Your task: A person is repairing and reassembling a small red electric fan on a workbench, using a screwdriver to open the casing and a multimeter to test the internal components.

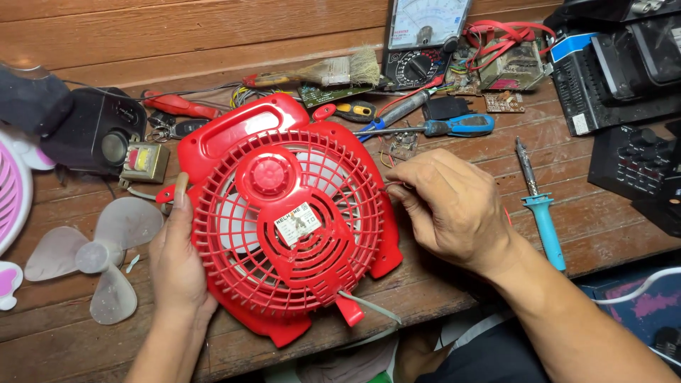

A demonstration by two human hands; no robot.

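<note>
The person's right forearm is reaching in from the lower right, and the right hand [450, 209] is pinching its fingertips on what looks like a thin wire at the right rim of the red plastic fan housing with a round grille [284, 220]; exactly what the grip is clasping is too small to tell. The left hand [174, 266] is bracing the housing's left edge, thumb lying up along the rim, fingers hidden beneath, so it is grasping the housing. The housing is lying grille-up on the wooden plank desk [603, 220], near its front edge. A translucent three-blade fan propeller [96, 255] is lying apart to the left. A blue-handled soldering iron [540, 206] is resting just right of the right hand, with a blue-handled screwdriver [433, 128] and an analogue multimeter [425, 35] behind. The work appears to be at the wiring stage, and the next move probably calls for a steady housing and fine finger control on that wire.
</note>
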